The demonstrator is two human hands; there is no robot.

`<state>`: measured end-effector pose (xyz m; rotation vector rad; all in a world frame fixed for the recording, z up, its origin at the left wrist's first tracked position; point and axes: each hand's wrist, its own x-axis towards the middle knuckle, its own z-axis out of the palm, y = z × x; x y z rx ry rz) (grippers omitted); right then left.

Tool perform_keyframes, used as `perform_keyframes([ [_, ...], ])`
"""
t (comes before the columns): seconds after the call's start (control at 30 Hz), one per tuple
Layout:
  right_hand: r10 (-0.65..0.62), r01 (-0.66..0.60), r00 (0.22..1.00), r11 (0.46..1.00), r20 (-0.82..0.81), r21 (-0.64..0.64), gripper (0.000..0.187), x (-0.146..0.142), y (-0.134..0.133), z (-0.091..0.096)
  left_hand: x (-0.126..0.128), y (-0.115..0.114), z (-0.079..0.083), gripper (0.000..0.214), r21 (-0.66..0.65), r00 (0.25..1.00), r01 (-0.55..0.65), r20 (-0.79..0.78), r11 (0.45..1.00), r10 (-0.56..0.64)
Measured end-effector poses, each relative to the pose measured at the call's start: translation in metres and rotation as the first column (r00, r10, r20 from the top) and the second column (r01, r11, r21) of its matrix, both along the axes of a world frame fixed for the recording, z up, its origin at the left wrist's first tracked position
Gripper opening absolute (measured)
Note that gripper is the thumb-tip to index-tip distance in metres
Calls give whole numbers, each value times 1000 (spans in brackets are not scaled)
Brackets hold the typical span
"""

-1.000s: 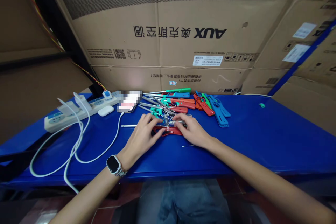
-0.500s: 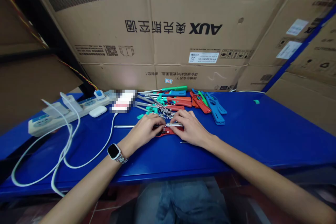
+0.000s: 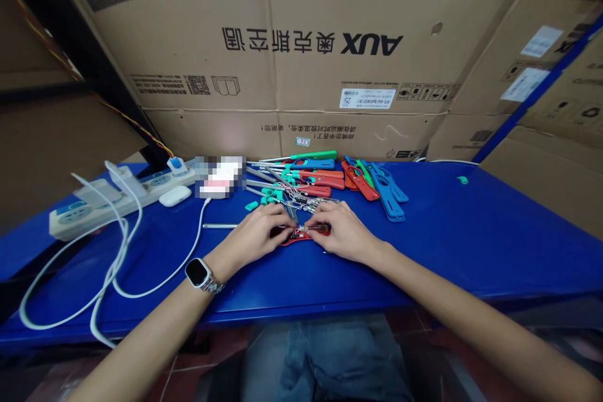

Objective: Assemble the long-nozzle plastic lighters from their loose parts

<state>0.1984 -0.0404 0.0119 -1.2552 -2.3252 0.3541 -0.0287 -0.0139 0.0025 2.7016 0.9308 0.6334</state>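
Note:
In front of me on the blue table lies an opened red lighter shell (image 3: pixel 298 239), with a long metal tube (image 3: pixel 219 226) sticking out to the left. My left hand (image 3: pixel 264 231) is closed on the left part of this lighter, its fingertips at the small inner parts. My right hand (image 3: pixel 340 230) pinches a clear fuel tank (image 3: pixel 311 228) over the shell's right part; its fingers partly hide the contact. Just behind my hands is a pile of metal tubes, teal triggers (image 3: pixel 273 193), wires and clear tanks (image 3: pixel 320 203).
Red lighter handles (image 3: pixel 325 179), a green-handled screwdriver (image 3: pixel 313 155) and blue shells (image 3: pixel 389 198) lie toward the back. At left are a power strip (image 3: pixel 160 183), white cables (image 3: pixel 125 251), a white case (image 3: pixel 175 196) and a blurred phone. A cardboard wall (image 3: pixel 292 88) stands behind.
The clear tank in my right hand has come down slightly closer to the red shell. My left hand stays at the lighter. The view has shifted a little.

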Motion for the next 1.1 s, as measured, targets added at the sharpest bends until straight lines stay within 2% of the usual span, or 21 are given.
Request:
perform_keyframes([
  [0.2,9,-10,999,1000,43,14,16,1,-1,1,0,0,-1,22,46,999,33,-11,998,-33],
  [0.3,11,-11,999,1000,43,8,16,1,0,0,-2,1,0,22,13,1000,17,-15,1000,-16],
  [0.47,18,-17,999,1000,44,-17,14,2,1,2,-9,2,3,20,-32,995,-80,-69,996,78],
  [0.67,24,-23,998,1000,55,-20,14,3,3,2,-11,2,4,15,-78,996,-84,-17,993,83],
  [0.93,40,-42,994,999,97,21,18,7,4,-1,-18,0,5,26,30,993,-5,-114,1000,8],
  [1.1,41,-58,980,995,195,78,19,3,-2,10,-18,-4,3,32,67,988,-10,-154,998,20],
])
